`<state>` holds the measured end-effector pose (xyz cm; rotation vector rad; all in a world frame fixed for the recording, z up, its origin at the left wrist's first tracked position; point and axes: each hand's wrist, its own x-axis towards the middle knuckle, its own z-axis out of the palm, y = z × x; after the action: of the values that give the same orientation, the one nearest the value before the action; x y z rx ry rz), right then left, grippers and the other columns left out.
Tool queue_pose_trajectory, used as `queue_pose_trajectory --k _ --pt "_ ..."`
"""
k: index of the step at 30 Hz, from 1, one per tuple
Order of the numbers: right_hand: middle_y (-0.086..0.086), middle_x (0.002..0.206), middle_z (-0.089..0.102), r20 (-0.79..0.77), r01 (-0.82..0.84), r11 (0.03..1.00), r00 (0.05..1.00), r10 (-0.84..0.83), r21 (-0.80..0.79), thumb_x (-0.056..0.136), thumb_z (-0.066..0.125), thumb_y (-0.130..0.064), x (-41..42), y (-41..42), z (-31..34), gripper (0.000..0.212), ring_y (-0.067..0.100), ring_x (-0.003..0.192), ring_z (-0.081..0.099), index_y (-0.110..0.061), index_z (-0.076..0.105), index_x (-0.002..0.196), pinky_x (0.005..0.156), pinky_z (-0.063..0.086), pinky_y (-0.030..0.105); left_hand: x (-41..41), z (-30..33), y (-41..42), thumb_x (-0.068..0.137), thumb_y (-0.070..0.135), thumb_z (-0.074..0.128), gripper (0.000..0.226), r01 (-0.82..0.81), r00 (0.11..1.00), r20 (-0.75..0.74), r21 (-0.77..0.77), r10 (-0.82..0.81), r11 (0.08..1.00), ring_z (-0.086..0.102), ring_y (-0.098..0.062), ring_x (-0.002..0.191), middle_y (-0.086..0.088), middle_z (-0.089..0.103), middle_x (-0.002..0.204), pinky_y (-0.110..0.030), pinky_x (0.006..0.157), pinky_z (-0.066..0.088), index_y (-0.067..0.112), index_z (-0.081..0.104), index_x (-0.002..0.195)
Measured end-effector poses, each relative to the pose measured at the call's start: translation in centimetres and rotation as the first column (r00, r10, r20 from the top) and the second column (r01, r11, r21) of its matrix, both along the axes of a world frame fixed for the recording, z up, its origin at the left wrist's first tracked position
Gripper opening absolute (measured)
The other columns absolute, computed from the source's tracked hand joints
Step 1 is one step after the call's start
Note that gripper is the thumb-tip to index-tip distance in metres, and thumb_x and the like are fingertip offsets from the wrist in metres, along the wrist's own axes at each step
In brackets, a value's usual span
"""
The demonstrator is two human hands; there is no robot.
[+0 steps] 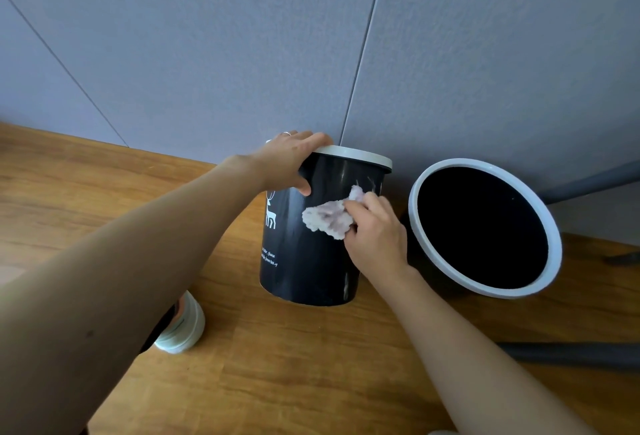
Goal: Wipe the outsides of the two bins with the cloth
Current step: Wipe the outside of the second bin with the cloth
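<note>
A black bin (pixel 304 261) with a white rim and a white deer print stands on the wooden floor by the grey wall. My left hand (pixel 289 162) grips its rim at the top left, thumb against the side. My right hand (pixel 375 232) holds a crumpled pale lilac cloth (pixel 327 218) and presses it against the bin's side, about halfway up. A second black bin (pixel 420 230) with a white rim stands just to the right, its open mouth facing me.
The grey panelled wall (pixel 311 36) rises right behind both bins. A white shoe (pixel 181 325) rests on the wooden floor (pixel 294 365) at the lower left. Dark grey furniture legs (pixel 571 355) cross the floor at the right.
</note>
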<state>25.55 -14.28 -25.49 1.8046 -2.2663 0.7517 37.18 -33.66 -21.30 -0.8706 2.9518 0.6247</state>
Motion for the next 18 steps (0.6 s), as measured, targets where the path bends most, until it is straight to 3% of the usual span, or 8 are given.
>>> queue_pose_trajectory --k 4,7,10,12,15,18 --pt "0.002 0.088 0.046 0.018 -0.022 0.995 1.0 0.02 0.096 0.087 0.061 -0.018 -0.9 -0.4 0.3 0.013 0.016 0.08 0.04 -0.009 0.063 0.078 0.06 0.033 0.028 -0.2 0.2 0.2 0.066 0.024 0.085 0.083 0.03 1.0 -0.004 -0.013 -0.03 0.999 0.045 -0.027 0.112 -0.001 0.051 0.121 -0.045 0.096 0.04 0.03 0.036 0.132" --pt "-0.003 0.092 0.048 0.278 -0.023 0.985 0.96 -0.025 0.169 0.094 0.057 -0.027 -1.2 -0.5 0.2 0.014 0.015 0.086 0.046 -0.016 0.056 0.085 0.067 0.038 0.027 -0.4 0.2 0.3 0.066 0.024 0.085 0.083 0.038 0.999 0.004 -0.022 -0.038 0.999 0.045 -0.028 0.112 -0.002 0.051 0.121 -0.044 0.097 0.039 0.028 0.036 0.133" --pt "-0.008 0.096 0.052 0.47 0.111 0.988 0.87 -0.149 0.109 0.095 0.058 -0.033 -0.8 -0.6 0.3 0.018 0.006 0.078 0.052 -0.025 0.045 0.103 0.058 0.038 0.014 -0.4 0.3 0.2 0.065 0.025 0.086 0.086 0.026 1.0 0.014 -0.019 -0.025 0.999 0.044 -0.028 0.114 -0.002 0.051 0.123 -0.046 0.098 0.039 0.028 0.035 0.134" --pt "-0.004 0.101 0.054 0.4 0.129 0.99 0.906 -0.138 0.051 0.095 0.058 -0.029 -0.3 -0.6 0.3 0.02 0.008 0.077 0.054 -0.023 0.046 0.109 0.056 0.04 0.014 -0.3 0.3 0.1 0.065 0.026 0.086 0.087 0.02 1.0 0.022 -0.017 -0.02 1.0 0.044 -0.028 0.114 -0.002 0.05 0.123 -0.047 0.098 0.039 0.029 0.035 0.135" --pt "0.007 0.108 0.057 0.257 0.08 0.996 0.964 -0.069 -0.034 0.095 0.059 -0.014 -0.1 -0.5 -0.1 0.012 0.024 0.081 0.061 -0.009 0.057 0.106 0.061 0.051 0.03 -0.2 0.2 0.1 0.064 0.026 0.086 0.085 0.018 1.0 0.02 -0.019 -0.017 1.0 0.045 -0.028 0.112 -0.001 0.051 0.121 -0.048 0.096 0.04 0.029 0.036 0.133" --pt "0.011 0.113 0.059 0.221 0.06 0.997 0.974 -0.049 -0.046 0.096 0.054 -0.009 -0.2 -0.5 -0.8 0.012 0.026 0.088 0.062 -0.004 0.064 0.098 0.07 0.055 0.036 -0.3 0.3 0.2 0.065 0.026 0.086 0.085 0.024 1.0 0.014 -0.018 -0.024 1.0 0.045 -0.027 0.112 -0.002 0.051 0.122 -0.045 0.097 0.04 0.028 0.036 0.133"
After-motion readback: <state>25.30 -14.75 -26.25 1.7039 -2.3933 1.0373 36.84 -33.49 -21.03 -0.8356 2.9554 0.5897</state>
